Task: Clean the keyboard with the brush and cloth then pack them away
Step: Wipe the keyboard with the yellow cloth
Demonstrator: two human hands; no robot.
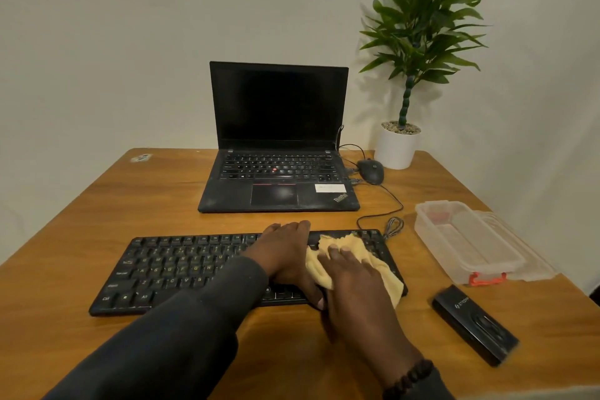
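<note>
Right hand (pixel 350 276) presses a soft, light yellow cloth (pixel 357 256) flat on the keyboard (pixel 181 266); left hand (pixel 285 247) rests beside it, fingers straight.

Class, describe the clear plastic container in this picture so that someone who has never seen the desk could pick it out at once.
Start at the open laptop at the back of the wooden table, then move towards the table's right edge. There, right of the black keyboard, sits the container, long and open. It alone is see-through, with an orange-red clip on its near end; the black box nearer the person is opaque.
</note>
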